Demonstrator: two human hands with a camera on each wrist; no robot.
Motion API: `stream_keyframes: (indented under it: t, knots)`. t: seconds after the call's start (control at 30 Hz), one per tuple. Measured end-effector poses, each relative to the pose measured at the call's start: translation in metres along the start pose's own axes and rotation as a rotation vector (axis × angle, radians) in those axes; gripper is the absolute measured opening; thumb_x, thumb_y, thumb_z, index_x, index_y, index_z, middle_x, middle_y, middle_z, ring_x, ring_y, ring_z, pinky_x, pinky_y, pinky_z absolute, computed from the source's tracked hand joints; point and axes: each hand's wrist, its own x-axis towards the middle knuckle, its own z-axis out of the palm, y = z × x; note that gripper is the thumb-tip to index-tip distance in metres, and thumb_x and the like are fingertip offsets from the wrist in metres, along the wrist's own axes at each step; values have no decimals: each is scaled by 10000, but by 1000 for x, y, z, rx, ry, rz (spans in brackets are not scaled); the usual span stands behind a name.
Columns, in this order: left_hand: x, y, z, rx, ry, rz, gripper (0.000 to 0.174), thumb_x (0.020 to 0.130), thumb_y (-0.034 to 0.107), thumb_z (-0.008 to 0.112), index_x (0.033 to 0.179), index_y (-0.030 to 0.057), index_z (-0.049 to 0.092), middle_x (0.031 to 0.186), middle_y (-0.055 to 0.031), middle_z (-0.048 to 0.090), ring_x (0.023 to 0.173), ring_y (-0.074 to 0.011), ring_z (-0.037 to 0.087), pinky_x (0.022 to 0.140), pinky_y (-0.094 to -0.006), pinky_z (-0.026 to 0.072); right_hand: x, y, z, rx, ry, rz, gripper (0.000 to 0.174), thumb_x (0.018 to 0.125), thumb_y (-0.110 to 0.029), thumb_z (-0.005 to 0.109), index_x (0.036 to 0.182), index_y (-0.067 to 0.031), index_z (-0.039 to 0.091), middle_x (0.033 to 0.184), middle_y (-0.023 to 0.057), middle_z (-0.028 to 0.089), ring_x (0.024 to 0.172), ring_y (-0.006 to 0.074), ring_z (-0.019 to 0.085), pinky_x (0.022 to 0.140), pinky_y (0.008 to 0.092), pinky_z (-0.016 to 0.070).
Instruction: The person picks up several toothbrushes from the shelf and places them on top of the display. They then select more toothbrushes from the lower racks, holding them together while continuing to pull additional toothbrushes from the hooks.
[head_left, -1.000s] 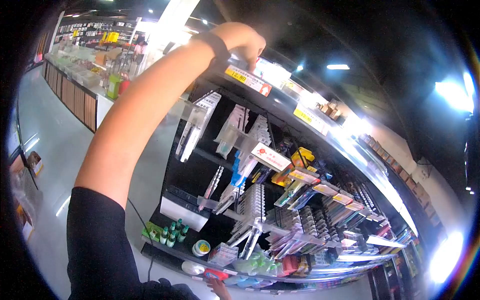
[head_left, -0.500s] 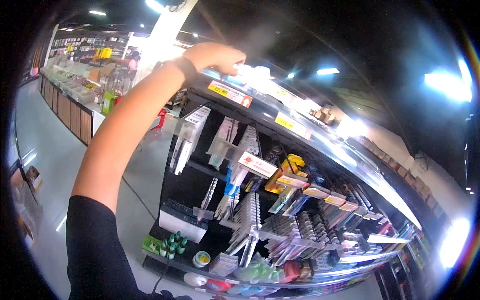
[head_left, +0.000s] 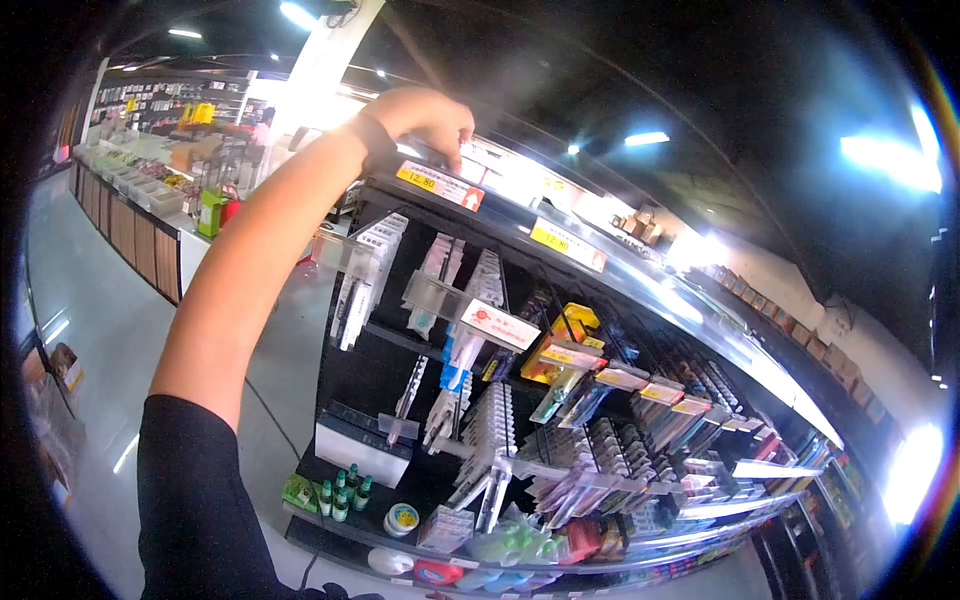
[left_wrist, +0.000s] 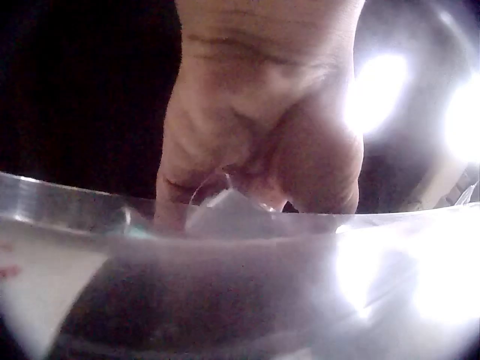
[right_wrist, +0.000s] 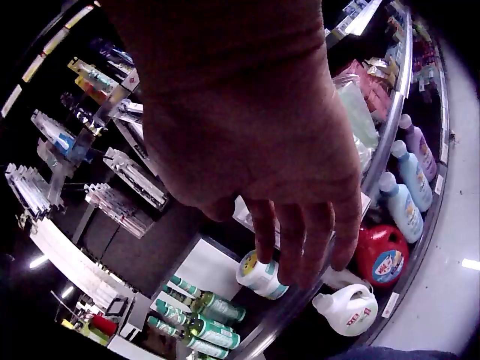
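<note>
My left hand [head_left: 435, 118] reaches over the top edge of a tall display rack [head_left: 480, 212], its fingers bent downward. Close up in the left wrist view, the hand [left_wrist: 259, 127] goes down behind a clear plastic rim [left_wrist: 270, 234], with a whitish see-through item [left_wrist: 229, 210] between thumb and fingers; its fingertips are hidden, so a grip on it cannot be told. In the right wrist view my right hand [right_wrist: 251, 150] hangs with loosely extended fingers, holding nothing visible, in front of the lower shelves, near a white tub [right_wrist: 260, 274] and a white jug [right_wrist: 349, 310].
Hooks with packaged goods [head_left: 490, 425] fill the rack. Green bottles [head_left: 341, 497] stand on a lower shelf; a red jug [right_wrist: 382, 255] and pale blue bottles [right_wrist: 403, 206] line the bottom one. A counter [head_left: 130, 230] with bins stands across the aisle at the left.
The head view has shifted, and my left hand appears farther left and lower than a second ago, still at the rack's top. The right hand has dropped almost wholly out of the head view.
</note>
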Motion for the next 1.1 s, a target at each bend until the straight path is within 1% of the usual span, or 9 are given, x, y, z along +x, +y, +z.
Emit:
stream_keyframes:
  t: [0.17, 0.3, 0.47, 0.53, 0.6, 0.67, 0.83, 1.03, 1.1]
  knots:
    - [8, -5, 1, 81, -3, 42, 609, 759, 399, 801, 1267, 102, 642, 1181, -147, 696, 1121, -324, 653, 913, -440, 508, -24, -17, -10, 86, 4, 48, 606, 1019, -617, 386, 1252, -112, 625, 1087, 87, 737, 912, 224, 703, 707, 431, 528]
    - [15, -23, 7, 53, 95, 107, 718, 815, 476, 764, 1326, 25, 538, 1300, -208, 606, 1175, -331, 597, 966, -400, 481, -57, -36, -10, 160, -68, 102, 561, 1032, -571, 394, 1251, -109, 626, 1099, 97, 738, 920, 239, 707, 720, 439, 535]
    - [23, -39, 8, -232, 211, 134, 675, 872, 410, 749, 1343, -13, 515, 1213, -204, 634, 1061, -248, 624, 913, -349, 491, -70, -39, -8, 154, -17, 130, 596, 1017, -592, 411, 1246, -94, 644, 1107, 99, 736, 966, 238, 699, 708, 435, 538]
    - [23, -44, 6, -284, 230, 128, 667, 882, 409, 742, 1341, -17, 514, 1195, -196, 642, 1050, -244, 626, 907, -344, 493, -60, -22, -9, 17, 84, -43, 599, 1008, -587, 429, 1212, -79, 672, 1092, 97, 733, 956, 231, 687, 701, 419, 541]
    - [16, -42, 2, -388, 252, 131, 633, 911, 399, 716, 1340, -19, 514, 1166, -171, 651, 1035, -231, 627, 889, -326, 494, -13, 25, -27, -22, 134, -69, 593, 1004, -579, 438, 1191, -72, 683, 1081, 96, 731, 945, 226, 679, 693, 408, 540]
    - [23, -53, 8, -396, 315, 151, 635, 914, 404, 712, 1346, -17, 513, 1186, -170, 642, 1043, -226, 623, 889, -320, 493, -13, 20, -32, -53, 214, -109, 563, 1008, -528, 462, 1173, -42, 693, 1058, 107, 726, 936, 234, 660, 739, 390, 535]
    - [8, -49, 8, -715, 521, 148, 659, 920, 419, 713, 1375, 1, 487, 1185, -135, 650, 1047, -198, 629, 919, -302, 494, -21, -24, -45, -42, 264, -245, 560, 1013, -518, 467, 1187, -33, 686, 1050, 110, 724, 948, 240, 658, 775, 383, 530]
    - [-21, -58, -16, -1146, 506, 136, 670, 897, 435, 748, 1363, 20, 505, 1136, -108, 676, 949, -116, 663, 764, -248, 566, -1, -51, -66, -14, 297, -482, 557, 1018, -507, 474, 1203, -23, 678, 1040, 114, 721, 962, 247, 654, 818, 375, 524]
    - [-45, -50, -20, -1280, 465, 165, 651, 897, 441, 744, 1331, 8, 527, 1135, -118, 678, 886, -113, 669, 715, -239, 572, -34, -98, -64, -120, 321, -374, 561, 1021, -500, 497, 1255, -14, 650, 1107, 156, 705, 1010, 262, 648, 913, 370, 500]
